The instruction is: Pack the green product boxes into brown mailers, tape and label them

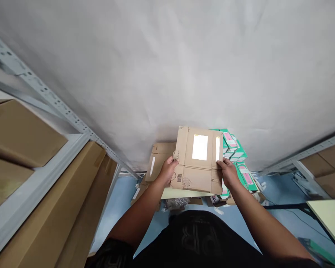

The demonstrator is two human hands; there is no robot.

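I hold a flat, unfolded brown cardboard box [198, 160] in front of me, with a white label near its top and a barcode at its lower left. My left hand [168, 171] grips its left edge, fingers wrapped round. My right hand [229, 173] grips its right edge the same way. Behind the box lies a stack of more flat cardboard [158, 160] on a pale table [181, 193]. To the right of it sit several green and pink packets [237, 156].
A metal shelf rack [58, 108] at my left carries large brown cartons [22, 134]. Another rack [309, 152] with cartons stands at the right, and a pale table corner [329, 219] below it. A white wall is ahead, a blue floor below.
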